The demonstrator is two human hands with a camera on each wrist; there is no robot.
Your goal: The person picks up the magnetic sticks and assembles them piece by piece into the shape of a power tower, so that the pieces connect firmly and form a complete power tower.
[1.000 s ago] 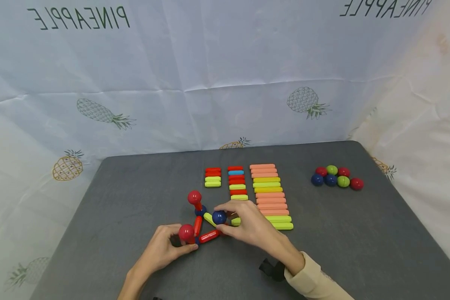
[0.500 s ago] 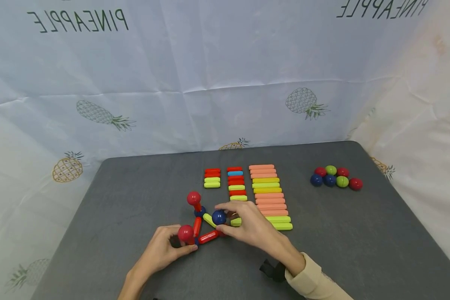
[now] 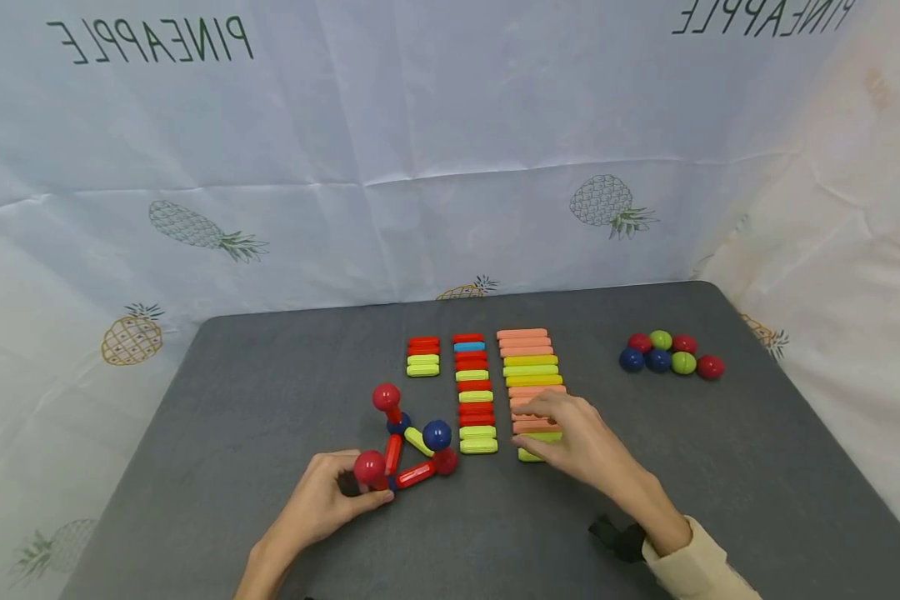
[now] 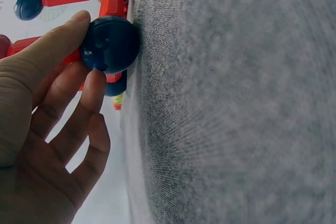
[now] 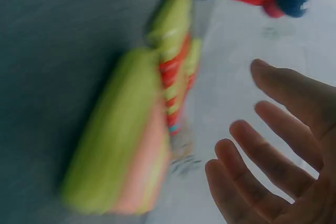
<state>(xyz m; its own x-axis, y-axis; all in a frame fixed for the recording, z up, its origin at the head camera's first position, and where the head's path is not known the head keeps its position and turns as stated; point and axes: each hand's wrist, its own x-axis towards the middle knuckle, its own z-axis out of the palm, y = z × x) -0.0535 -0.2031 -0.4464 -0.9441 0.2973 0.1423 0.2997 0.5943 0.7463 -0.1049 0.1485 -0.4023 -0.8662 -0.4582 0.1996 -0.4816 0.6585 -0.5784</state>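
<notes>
A triangular frame of rods and balls stands on the grey table. Its base has two red rods [image 3: 416, 474] and a yellow-green rod [image 3: 418, 442]. Red balls [image 3: 386, 397] top the uprights at two corners; a dark blue ball [image 3: 437, 435] tops the one above the red base ball [image 3: 445, 461]. At the near left corner my left hand [image 3: 322, 496] pinches the dark blue base ball [image 4: 110, 44] between thumb and fingertips. Away from the frame, my right hand [image 3: 581, 442] hovers over the long rods [image 3: 534, 381], fingers spread and holding nothing.
Short rods [image 3: 423, 357] and medium rods [image 3: 472, 375] lie in columns behind and right of the frame. Several loose balls [image 3: 658, 361] in red, blue and green sit at the right. A pineapple-print cloth [image 3: 390, 125] hangs behind the table.
My right hand has let go of the dark blue ball on top of the upright and moved right, over the long rods. The left hand keeps its hold at the corner.
</notes>
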